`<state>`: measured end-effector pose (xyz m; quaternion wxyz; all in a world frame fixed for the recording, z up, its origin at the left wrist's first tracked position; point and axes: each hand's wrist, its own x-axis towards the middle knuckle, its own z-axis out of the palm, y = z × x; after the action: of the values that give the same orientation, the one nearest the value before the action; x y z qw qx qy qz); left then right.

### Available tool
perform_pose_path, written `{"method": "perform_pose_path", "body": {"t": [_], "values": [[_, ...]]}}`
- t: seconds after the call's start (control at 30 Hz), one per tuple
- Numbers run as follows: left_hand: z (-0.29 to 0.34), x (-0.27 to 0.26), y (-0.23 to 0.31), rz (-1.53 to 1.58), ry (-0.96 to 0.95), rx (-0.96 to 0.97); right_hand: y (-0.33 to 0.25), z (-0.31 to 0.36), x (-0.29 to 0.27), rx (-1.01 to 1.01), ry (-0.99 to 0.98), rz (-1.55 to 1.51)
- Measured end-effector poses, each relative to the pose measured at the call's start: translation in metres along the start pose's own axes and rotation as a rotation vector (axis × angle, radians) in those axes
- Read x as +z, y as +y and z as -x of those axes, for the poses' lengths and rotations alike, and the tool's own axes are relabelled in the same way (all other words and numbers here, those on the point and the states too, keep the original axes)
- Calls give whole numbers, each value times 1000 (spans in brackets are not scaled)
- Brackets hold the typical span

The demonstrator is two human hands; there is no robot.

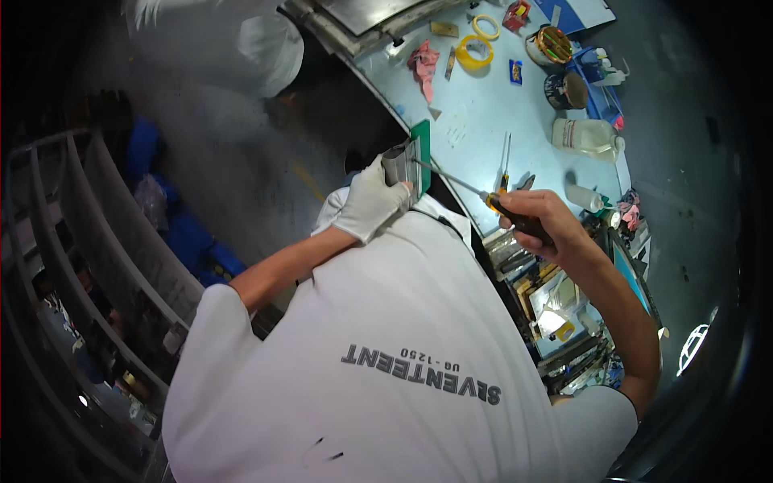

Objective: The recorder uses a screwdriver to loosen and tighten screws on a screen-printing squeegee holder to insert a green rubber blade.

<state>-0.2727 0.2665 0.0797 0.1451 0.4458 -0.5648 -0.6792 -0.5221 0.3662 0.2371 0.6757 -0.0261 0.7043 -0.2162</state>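
In a white glove, my left hand (369, 205) is closed around the grey metal holder of a squeegee (423, 153), which has a green blade. It is held upright at the table's near edge, close to my body. My bare right hand (555, 221) grips the black and yellow handle of a screwdriver (457, 181). Its long shaft points left, and the tip meets the metal holder. Whether the tip sits in a screw is too small to tell. Beyond it, a second thin screwdriver (506, 173) lies on the light table (475, 109).
Farther back on the table are a pink cloth (423, 68), yellow tape rolls (473, 53) and a small blue packet (515, 72). Cans (566, 90) and a clear jug (588, 138) line the right side. A person in white (270, 52) is at upper left; grey racks (105, 209) stand left.
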Motion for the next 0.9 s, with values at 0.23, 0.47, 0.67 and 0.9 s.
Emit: {"method": "perform_pose_path", "body": {"t": [0.23,0.47,0.67,0.9], "values": [[-21,3,-15,646,5,-282,5,-8,4,-457,71,577],[-18,-5,7,992,-146,-367,30,24,4,-970,358,1131],[-20,1,7,806,-155,-308,39,30,-3,-857,319,1087],[-17,9,5,761,-87,-330,43,27,-2,-874,298,1041]]}}
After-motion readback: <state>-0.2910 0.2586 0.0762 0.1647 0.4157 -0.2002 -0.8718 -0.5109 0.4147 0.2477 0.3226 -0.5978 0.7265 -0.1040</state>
